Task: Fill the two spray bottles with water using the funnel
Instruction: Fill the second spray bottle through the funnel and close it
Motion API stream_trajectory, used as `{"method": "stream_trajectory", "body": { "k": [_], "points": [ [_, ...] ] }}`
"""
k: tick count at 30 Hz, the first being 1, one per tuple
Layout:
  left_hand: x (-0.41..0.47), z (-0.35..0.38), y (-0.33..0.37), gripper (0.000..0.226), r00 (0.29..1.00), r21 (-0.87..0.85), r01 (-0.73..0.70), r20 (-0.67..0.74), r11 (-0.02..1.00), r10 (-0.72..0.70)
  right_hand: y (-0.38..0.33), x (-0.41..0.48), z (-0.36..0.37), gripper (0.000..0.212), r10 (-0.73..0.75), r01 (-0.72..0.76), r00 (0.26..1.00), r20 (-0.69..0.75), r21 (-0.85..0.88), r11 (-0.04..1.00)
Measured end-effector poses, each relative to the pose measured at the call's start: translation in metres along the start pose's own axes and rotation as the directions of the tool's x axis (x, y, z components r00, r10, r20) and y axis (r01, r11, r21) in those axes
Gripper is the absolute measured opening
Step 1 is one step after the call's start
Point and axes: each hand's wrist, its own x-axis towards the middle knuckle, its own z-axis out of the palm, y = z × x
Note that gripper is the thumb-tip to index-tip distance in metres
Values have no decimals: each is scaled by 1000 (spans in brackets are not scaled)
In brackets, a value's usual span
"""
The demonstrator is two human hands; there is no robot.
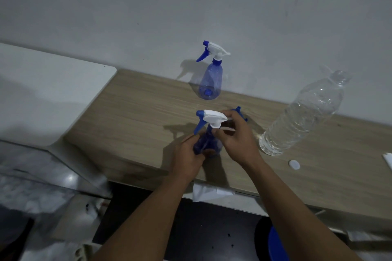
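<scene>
Two blue see-through spray bottles with white and blue trigger heads stand on the wooden table [131, 112]. The far spray bottle [210, 78] stands by the wall, untouched. The near spray bottle [206, 140] is at the table's middle; my left hand [187, 159] grips its body from the left. My right hand [235, 137] pinches the neck collar just under its white trigger head [213, 117]. A blue funnel [240, 112] lies on the table behind my right hand, mostly hidden by it.
A large clear water bottle [303, 114] with no cap stands to the right, its white cap [294, 164] lying on the table near it. A white cabinet top [42, 91] adjoins the table on the left. A white paper [210, 193] hangs at the table's front edge.
</scene>
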Motion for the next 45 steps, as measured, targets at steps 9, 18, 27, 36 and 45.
{"method": "stream_trajectory", "body": {
  "k": [9, 18, 27, 36, 45],
  "points": [
    [2, 1, -3, 43, 1000, -35, 8, -5, 999, -8, -4, 6, -2, 22, 3, 2, 998, 56, -81, 997],
    [4, 3, -8, 43, 1000, -38, 10, -4, 999, -10, -2, 5, 4, 31, 30, -23, 999, 29, -200, 980],
    [4, 4, -11, 45, 1000, -22, 1, -3, 1000, -1, 7, -3, 9, 27, 48, -48, 999, -5, -111, 993],
    [5, 4, -11, 41, 1000, 0, -9, 2, 1000, 9, 12, -9, 14, 23, 42, -45, 999, -35, -91, 995],
    [1, 2, -3, 47, 1000, -46, 10, 8, 999, -9, 10, -10, 16, 15, 53, -54, 998, -22, -16, 998]
  ]
}}
